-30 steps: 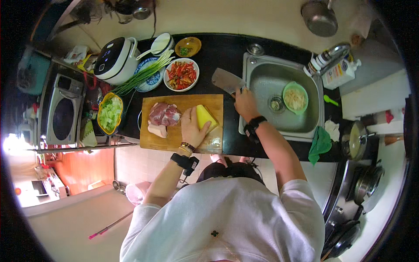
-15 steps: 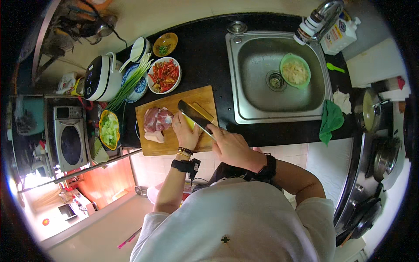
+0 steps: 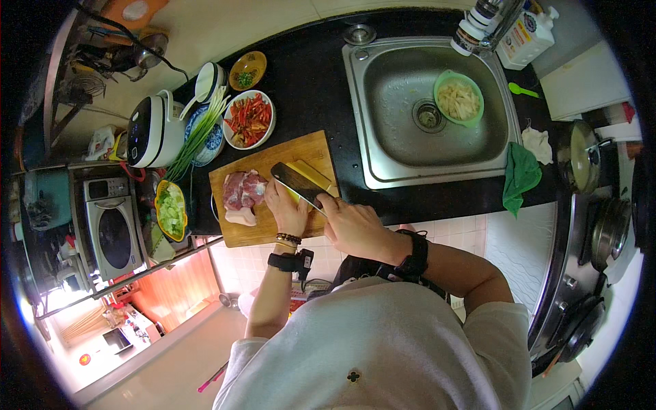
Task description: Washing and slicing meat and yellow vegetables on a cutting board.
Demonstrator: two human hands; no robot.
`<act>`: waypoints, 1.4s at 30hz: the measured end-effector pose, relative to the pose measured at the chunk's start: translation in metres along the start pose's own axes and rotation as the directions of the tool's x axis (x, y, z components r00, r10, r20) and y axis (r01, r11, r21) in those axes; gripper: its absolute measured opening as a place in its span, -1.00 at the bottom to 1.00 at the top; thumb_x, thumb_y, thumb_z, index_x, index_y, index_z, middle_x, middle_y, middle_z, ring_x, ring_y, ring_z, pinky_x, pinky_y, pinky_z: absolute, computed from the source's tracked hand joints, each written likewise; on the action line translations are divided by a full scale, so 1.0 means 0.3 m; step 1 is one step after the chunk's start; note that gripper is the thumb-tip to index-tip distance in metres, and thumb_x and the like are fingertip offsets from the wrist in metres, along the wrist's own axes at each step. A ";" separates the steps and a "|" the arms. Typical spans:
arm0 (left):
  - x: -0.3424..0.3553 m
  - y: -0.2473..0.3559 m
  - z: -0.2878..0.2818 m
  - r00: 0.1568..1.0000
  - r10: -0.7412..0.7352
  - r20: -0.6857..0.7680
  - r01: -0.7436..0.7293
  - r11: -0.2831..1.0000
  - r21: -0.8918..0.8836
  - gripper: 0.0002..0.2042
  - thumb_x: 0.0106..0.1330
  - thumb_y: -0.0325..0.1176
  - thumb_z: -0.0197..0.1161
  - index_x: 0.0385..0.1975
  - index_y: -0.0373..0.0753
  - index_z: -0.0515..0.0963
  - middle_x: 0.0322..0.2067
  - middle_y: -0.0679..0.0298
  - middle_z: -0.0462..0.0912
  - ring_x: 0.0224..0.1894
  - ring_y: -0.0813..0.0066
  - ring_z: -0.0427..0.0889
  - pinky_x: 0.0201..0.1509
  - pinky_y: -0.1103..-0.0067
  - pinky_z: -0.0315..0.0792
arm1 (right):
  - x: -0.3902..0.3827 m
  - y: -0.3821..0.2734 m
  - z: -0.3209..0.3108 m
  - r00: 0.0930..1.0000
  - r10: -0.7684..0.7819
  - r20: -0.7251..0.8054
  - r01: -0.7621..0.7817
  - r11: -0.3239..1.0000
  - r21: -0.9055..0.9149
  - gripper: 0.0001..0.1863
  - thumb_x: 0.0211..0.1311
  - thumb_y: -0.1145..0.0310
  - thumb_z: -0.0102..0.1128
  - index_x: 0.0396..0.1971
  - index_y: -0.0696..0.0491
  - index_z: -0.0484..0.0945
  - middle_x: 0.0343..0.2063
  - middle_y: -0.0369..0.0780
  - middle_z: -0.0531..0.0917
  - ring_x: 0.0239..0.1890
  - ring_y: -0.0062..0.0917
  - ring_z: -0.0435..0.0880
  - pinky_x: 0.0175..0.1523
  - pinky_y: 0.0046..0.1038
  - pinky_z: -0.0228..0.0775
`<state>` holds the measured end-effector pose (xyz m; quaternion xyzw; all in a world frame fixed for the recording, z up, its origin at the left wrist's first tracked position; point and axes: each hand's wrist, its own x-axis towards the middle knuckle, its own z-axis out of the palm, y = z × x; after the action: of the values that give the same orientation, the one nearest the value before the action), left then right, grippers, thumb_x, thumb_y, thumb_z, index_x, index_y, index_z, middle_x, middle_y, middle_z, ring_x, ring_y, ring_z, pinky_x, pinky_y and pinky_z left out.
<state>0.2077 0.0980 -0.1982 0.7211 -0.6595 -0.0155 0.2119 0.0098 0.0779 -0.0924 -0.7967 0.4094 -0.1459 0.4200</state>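
Observation:
On a wooden cutting board lies a piece of raw meat, pink-red with a pale strip of fat or skin. My left hand presses its closed fingers against the meat's right end; its fingertips are partly hidden. My right hand is closed around the handle of a kitchen knife. The dark blade slants up and left, its edge close beside my left fingers. A flat yellow piece lies behind the blade and partly under it; I cannot tell what it is.
Behind the board stand a bowl of chopped red chillies, green onions on a blue-patterned plate and a brown dish. A yellow-rimmed bowl holds chopped greens. At right is a metal sink with a green bowl.
The view has shifted slightly. Both hands and the knife stay close together over the board, the blade nearly as before; the meat is in the same place on the board.

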 end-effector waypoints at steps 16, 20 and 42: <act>0.021 0.006 -0.008 0.999 0.011 0.052 -0.012 1.000 0.018 -0.34 0.00 -0.26 0.16 0.09 -0.43 0.10 0.01 -0.07 0.20 0.08 -0.01 0.13 0.20 0.21 -0.07 | 0.042 -0.049 -0.027 0.988 0.141 0.062 -0.139 0.990 -0.030 -0.70 -0.02 0.39 0.02 -0.30 0.24 0.27 -0.60 0.02 0.55 -0.56 -0.13 0.58 -0.45 -0.19 0.44; 0.023 0.020 -0.009 0.999 -0.001 0.045 0.000 1.000 0.025 -0.34 -0.01 -0.26 0.16 0.09 -0.42 0.10 0.00 -0.06 0.20 0.08 -0.01 0.13 0.21 0.18 -0.09 | 0.058 -0.044 -0.030 0.990 0.132 0.057 -0.131 0.991 -0.015 -0.74 -0.03 0.39 0.02 -0.36 0.23 0.28 -0.62 0.01 0.55 -0.56 -0.13 0.58 -0.45 -0.19 0.44; 0.033 0.017 -0.031 0.997 -0.005 0.077 0.007 1.000 -0.026 -0.33 0.06 -0.09 0.19 0.10 -0.33 0.13 -0.02 -0.01 0.23 0.07 0.03 0.14 0.19 0.20 -0.09 | 0.122 0.081 -0.096 0.965 0.160 0.208 -0.204 0.957 0.209 -0.69 0.07 0.35 -0.09 -0.28 0.30 0.29 -0.55 0.08 0.54 -0.56 -0.15 0.57 -0.45 -0.23 0.41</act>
<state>0.2069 0.0909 -0.1854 0.7192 -0.6646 -0.0523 0.1957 0.0031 0.0259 -0.0983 -0.7122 0.4199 -0.0762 0.5574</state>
